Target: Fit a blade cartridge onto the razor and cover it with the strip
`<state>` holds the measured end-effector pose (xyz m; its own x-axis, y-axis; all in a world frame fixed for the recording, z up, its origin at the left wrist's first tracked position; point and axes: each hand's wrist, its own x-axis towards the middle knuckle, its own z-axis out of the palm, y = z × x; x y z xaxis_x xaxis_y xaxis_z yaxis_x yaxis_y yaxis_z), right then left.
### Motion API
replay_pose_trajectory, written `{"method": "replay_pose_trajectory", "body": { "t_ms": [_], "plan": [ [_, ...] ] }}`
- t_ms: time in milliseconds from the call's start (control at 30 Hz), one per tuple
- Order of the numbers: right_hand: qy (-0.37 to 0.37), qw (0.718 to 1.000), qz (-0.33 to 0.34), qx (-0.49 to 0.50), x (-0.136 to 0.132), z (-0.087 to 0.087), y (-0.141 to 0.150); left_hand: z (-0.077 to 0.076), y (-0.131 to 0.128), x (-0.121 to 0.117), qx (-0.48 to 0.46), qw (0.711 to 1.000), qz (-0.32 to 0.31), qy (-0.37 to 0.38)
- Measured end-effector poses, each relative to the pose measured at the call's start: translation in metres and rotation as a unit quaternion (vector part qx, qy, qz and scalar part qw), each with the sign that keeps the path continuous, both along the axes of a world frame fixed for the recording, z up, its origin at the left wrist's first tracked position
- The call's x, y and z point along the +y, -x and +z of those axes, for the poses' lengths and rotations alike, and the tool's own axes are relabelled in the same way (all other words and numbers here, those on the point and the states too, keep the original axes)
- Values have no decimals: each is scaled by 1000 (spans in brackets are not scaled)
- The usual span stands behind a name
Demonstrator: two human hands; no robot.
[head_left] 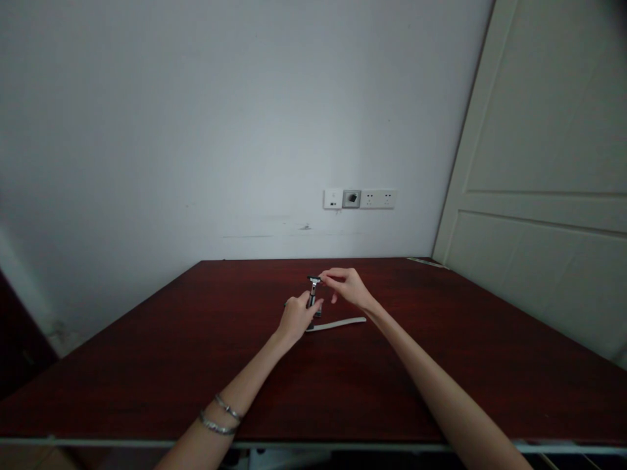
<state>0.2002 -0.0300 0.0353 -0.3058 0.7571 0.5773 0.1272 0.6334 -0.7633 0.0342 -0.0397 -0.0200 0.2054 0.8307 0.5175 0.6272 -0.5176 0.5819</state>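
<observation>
A small dark razor (313, 292) stands upright over the dark red table (147, 365). My left hand (296, 317) is closed around its handle. My right hand (345, 285) pinches the razor's head from the right, its other fingers loosely curled. A thin white strip (337, 323) lies flat on the table just below and between my hands. Two silver bracelets (220, 416) sit on my left wrist.
A white wall rises behind the table with a row of sockets (360, 198). A pale door (543, 196) stands at the right, close to the table's far right corner. The table's front edge (313, 445) runs along the bottom.
</observation>
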Motion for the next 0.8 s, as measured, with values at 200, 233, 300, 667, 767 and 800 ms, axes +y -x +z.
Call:
{"method": "replay_pose_trajectory", "body": {
  "t_ms": [200, 233, 300, 667, 767, 800],
  "plan": [
    [44, 999, -3, 28, 2, -1, 0, -2, 1, 2, -19, 1000, -14, -3],
    [51, 998, -10, 29, 2, -1, -1, -3, 1, 2, -23, 1000, -16, -1],
    [60, 997, -27, 37, 5, 0, -4, -4, 2, 4, -40, 999, -21, 2],
    [77, 991, -84, -70, 14, -6, -12, 18, 13, 32, -202, 959, -125, 152],
    [47, 983, -64, -168, 8, -14, -2, 32, 14, 37, -234, 942, -137, 196],
    [30, 979, -61, -192, 6, -15, 2, 35, 14, 38, -243, 937, -142, 207]
  ]
}}
